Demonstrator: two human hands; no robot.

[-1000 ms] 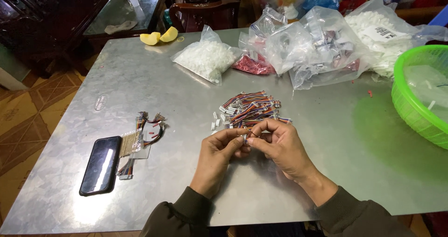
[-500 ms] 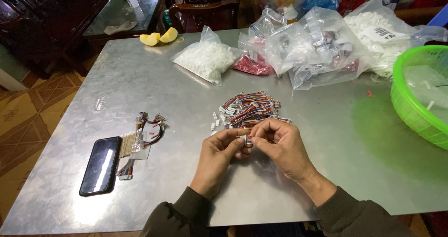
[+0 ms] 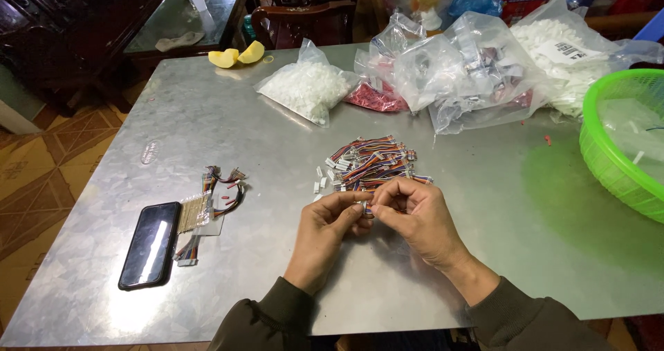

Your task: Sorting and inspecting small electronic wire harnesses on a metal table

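1. Pinching one small connector [image 3: 365,208] between fingertips, the left hand [image 3: 330,228] and right hand [image 3: 415,216] meet at the middle of the desk [image 3: 277,130].
2. The connector sits between both hands, touching each; its long axis cannot be told.
3. The pile of coloured wires [image 3: 370,161] lies just beyond the hands, nearer the right one.
4. A phone [image 3: 149,244] lies well apart to the left.

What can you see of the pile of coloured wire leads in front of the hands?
The pile of wire leads lies flat on the metal table, a loose heap of short multicoloured strands with small white connectors at the ends. A few white connectors lie scattered at its left edge. Its near edge meets the right hand; the left hand is just clear of it.
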